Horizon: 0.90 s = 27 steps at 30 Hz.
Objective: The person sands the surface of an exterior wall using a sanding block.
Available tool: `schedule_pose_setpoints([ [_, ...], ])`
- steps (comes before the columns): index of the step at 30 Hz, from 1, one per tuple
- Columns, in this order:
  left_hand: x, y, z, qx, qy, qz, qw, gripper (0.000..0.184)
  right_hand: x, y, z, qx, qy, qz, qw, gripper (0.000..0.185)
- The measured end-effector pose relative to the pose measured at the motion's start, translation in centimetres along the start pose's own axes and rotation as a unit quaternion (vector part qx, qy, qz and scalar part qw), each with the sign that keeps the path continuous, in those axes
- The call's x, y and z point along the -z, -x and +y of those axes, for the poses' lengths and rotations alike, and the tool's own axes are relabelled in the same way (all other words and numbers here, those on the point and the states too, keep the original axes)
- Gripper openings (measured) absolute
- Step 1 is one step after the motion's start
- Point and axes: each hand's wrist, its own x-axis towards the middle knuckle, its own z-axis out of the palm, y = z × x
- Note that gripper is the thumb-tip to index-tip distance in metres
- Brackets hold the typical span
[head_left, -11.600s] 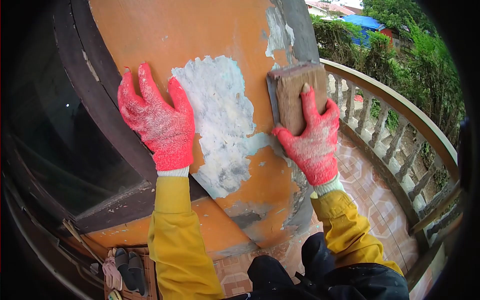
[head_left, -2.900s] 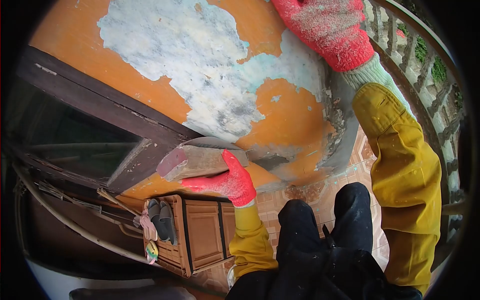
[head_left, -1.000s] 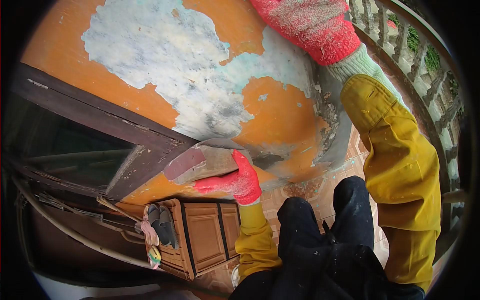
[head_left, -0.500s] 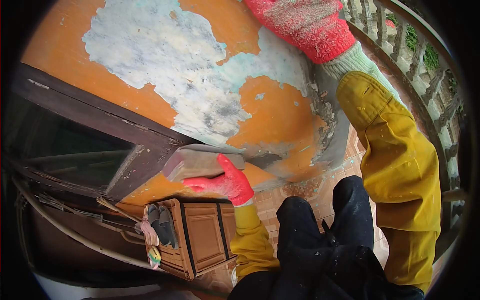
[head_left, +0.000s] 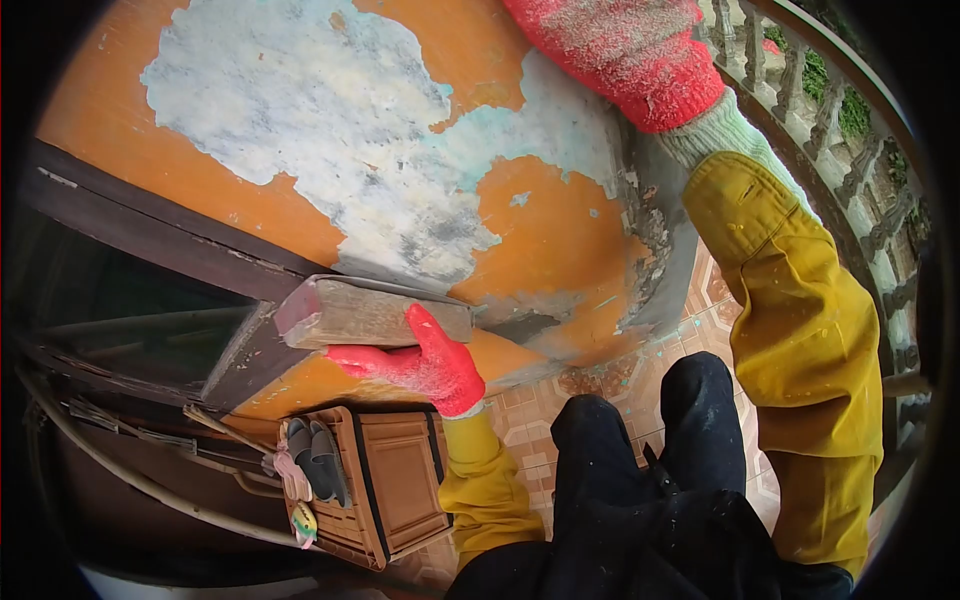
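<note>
My left hand (head_left: 425, 368), in a red glove, grips a worn wooden block (head_left: 380, 314) from below, thumb up along its face. The block lies against the lower part of the orange wall (head_left: 550, 230), beside the dark wooden frame (head_left: 180, 220). Above it spreads a large whitish patch of bare wall (head_left: 330, 130) with ragged paint edges. My right hand (head_left: 635, 55), also red-gloved and dusty, is at the top of the view by the wall's right side; its fingers are cut off by the view's edge.
Below the wall at the left stands a brown slatted cabinet (head_left: 400, 480) with grey slippers (head_left: 318, 462) on top. A curved balustrade (head_left: 830, 120) runs along the right. Patterned tiles (head_left: 525, 420) cover the floor, and a dark glass pane (head_left: 120, 300) is at the left.
The block has passed from my right hand to my left since the oldest frame. In the last half second, my left hand and the block have moved left and slightly up against the wall.
</note>
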Motion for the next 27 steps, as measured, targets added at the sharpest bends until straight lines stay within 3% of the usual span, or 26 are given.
schedule_pose_setpoints([
  [3, -0.3, 0.5, -2.2, -0.067, 0.013, 0.042, 0.997, 0.108, -0.3, 0.2, -0.1, -0.001, -0.007, 0.020, 1.000, 0.063],
  [5, -0.8, 2.7, -3.3, -0.038, 0.032, 0.038, 0.998, 0.110, 0.0, 0.2, -0.1, 0.006, 0.004, 0.020, 1.000, 0.063],
  [7, -0.5, 4.9, -5.3, 0.005, -0.071, -0.034, 0.997, 0.110, 0.4, 0.1, -0.5, -0.006, 0.012, -0.001, 1.000, 0.063],
  [9, -0.2, 5.1, -5.9, -0.005, -0.022, -0.041, 0.999, 0.108, 0.6, 0.0, -1.0, -0.034, -0.008, -0.013, 0.999, 0.064],
  [13, 0.1, -1.5, -1.0, -0.035, 0.009, -0.007, 0.999, 0.108, 0.5, -0.2, -0.6, -0.042, -0.005, -0.027, 0.999, 0.066],
  [15, 0.0, -4.8, 2.0, -0.118, -0.042, 0.061, 0.990, 0.107, 0.5, 0.0, -0.7, -0.045, 0.002, -0.035, 0.998, 0.068],
  [19, -0.6, -1.3, -1.3, -0.291, -0.123, 0.088, 0.945, 0.113, 1.2, -1.4, -0.8, -0.073, -0.021, -0.036, 0.996, 0.068],
  [21, -1.0, -0.7, -1.6, -0.252, -0.095, 0.085, 0.959, 0.118, 1.4, -3.0, 0.3, -0.076, -0.027, -0.046, 0.996, 0.067],
  [24, -0.6, -2.4, 0.0, -0.232, -0.113, 0.044, 0.965, 0.120, 0.0, -4.6, 3.2, -0.132, 0.152, -0.017, 0.979, 0.067],
  [27, -1.2, -2.6, 1.3, -0.245, -0.109, 0.126, 0.955, 0.118, 0.3, -4.1, 2.9, -0.197, 0.066, -0.037, 0.978, 0.067],
])
